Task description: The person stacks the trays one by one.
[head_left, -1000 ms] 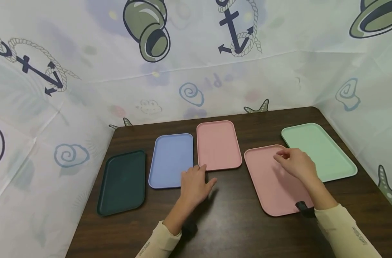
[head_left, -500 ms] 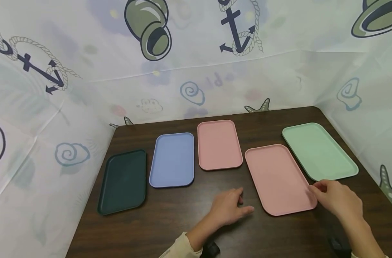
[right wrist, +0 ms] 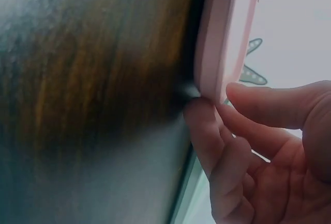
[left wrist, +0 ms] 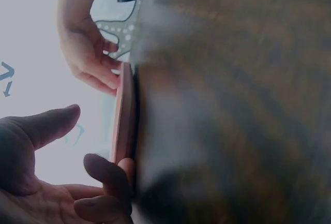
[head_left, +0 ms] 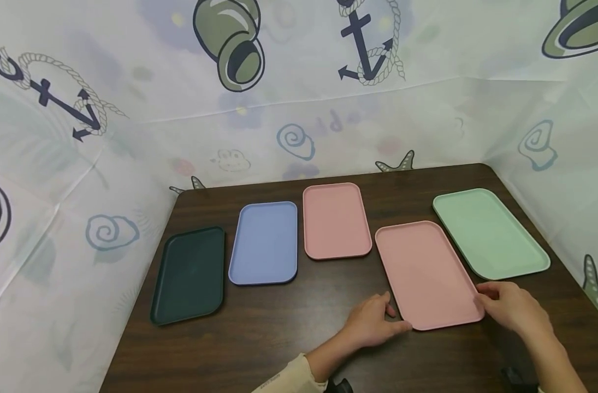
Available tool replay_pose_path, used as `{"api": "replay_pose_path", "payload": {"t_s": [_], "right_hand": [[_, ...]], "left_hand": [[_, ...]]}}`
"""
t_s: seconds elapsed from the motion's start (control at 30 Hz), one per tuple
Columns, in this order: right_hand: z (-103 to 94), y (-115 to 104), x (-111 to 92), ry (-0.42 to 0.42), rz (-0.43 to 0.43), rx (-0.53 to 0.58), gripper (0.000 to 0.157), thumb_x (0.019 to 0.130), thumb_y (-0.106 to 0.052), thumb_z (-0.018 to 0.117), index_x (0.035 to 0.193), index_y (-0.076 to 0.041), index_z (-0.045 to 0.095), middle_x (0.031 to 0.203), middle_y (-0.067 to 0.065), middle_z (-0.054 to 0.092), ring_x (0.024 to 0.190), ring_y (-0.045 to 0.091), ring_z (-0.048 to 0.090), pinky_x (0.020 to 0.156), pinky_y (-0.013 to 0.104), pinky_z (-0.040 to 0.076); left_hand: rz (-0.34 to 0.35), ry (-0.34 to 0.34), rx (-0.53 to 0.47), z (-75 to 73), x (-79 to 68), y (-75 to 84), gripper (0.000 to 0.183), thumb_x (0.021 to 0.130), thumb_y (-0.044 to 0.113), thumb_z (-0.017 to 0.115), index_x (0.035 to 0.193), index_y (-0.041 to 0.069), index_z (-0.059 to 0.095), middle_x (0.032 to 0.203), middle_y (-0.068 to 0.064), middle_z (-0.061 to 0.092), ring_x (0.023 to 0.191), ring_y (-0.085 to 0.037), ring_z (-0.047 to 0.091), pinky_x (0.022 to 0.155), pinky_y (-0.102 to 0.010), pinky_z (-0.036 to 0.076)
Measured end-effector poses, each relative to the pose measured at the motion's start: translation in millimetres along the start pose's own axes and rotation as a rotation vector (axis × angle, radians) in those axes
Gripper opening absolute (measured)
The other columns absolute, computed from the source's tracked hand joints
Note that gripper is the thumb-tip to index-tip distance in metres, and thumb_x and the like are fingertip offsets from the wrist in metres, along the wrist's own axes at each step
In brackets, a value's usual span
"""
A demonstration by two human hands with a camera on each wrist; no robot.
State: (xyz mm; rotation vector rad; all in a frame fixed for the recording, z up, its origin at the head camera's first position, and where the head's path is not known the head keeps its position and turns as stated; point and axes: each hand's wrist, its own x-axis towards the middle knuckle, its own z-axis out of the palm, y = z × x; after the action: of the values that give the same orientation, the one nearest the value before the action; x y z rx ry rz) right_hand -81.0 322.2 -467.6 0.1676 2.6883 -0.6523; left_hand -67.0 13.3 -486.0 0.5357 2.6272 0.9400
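Observation:
The larger pink tray (head_left: 426,273) lies flat on the dark wooden table, right of centre. At its near right corner my right hand (head_left: 517,308) pinches the rim; in the right wrist view, the thumb is over the edge of the pink tray (right wrist: 214,38) and fingertips are under it. Beside the near left corner is my left hand (head_left: 372,322), thumb spread from the fingers. The left wrist view has those fingers at the side of the pink tray (left wrist: 121,125), while the thumb stands apart from the rim.
A green tray (head_left: 492,234) lies close to the pink tray's right side. Further left are a smaller pink tray (head_left: 337,221), a blue tray (head_left: 263,243) and a dark green tray (head_left: 188,275). A patterned cloth (head_left: 299,109) hangs behind the table (head_left: 279,333).
My right hand has come from above the larger pink tray to its near right corner and taken hold of it. My left hand has moved right, from the blue tray to the larger pink tray's left side.

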Motion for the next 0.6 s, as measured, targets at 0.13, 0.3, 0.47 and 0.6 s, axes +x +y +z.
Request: {"api": "replay_pose_path", "payload": {"t_s": [0.13, 0.3, 0.47, 0.6], "right_hand": [[3.1, 1.5, 3.1, -0.017, -0.032, 0.019, 0.051, 0.09, -0.028, 0.063, 0.125, 0.008, 0.059, 0.114, 0.033, 0.061, 0.102, 0.056, 0.054, 0.071, 0.062, 0.044], [5.7, 3.9, 1.9, 0.009, -0.078, 0.04, 0.046, 0.089, -0.023, 0.065, 0.123, 0.009, 0.061, 0.108, 0.03, 0.064, 0.092, 0.048, 0.06, 0.071, 0.058, 0.045], [11.5, 6.4, -7.0, -0.004, -0.124, 0.197, 0.045, 0.092, -0.015, 0.066, 0.123, 0.015, 0.057, 0.079, 0.012, 0.069, 0.062, 0.021, 0.059, 0.056, 0.039, 0.05], [15.4, 8.0, -13.0, -0.025, -0.144, 0.312, 0.044, 0.092, -0.012, 0.067, 0.123, 0.017, 0.056, 0.074, 0.007, 0.068, 0.06, 0.015, 0.059, 0.052, 0.032, 0.051]], "left_hand": [[-0.001, 0.014, -0.031, 4.5, -0.2, 3.1, 0.048, 0.08, 0.048, 0.076, 0.112, 0.014, 0.065, 0.081, 0.016, 0.055, 0.076, 0.001, 0.053, 0.066, -0.021, 0.042], [0.006, 0.037, -0.018, 7.0, -0.5, 3.8, 0.049, 0.08, 0.046, 0.076, 0.116, 0.015, 0.064, 0.08, 0.017, 0.053, 0.075, 0.002, 0.051, 0.067, -0.021, 0.041], [0.006, 0.077, 0.07, 10.5, -3.7, 1.0, 0.053, 0.078, 0.046, 0.079, 0.118, 0.016, 0.062, 0.08, 0.016, 0.05, 0.07, 0.002, 0.047, 0.062, -0.02, 0.039], [0.025, 0.138, 0.142, 12.2, -6.1, -1.2, 0.044, 0.075, 0.045, 0.082, 0.105, 0.023, 0.06, 0.08, 0.015, 0.048, 0.065, 0.001, 0.046, 0.056, -0.02, 0.035]]}}
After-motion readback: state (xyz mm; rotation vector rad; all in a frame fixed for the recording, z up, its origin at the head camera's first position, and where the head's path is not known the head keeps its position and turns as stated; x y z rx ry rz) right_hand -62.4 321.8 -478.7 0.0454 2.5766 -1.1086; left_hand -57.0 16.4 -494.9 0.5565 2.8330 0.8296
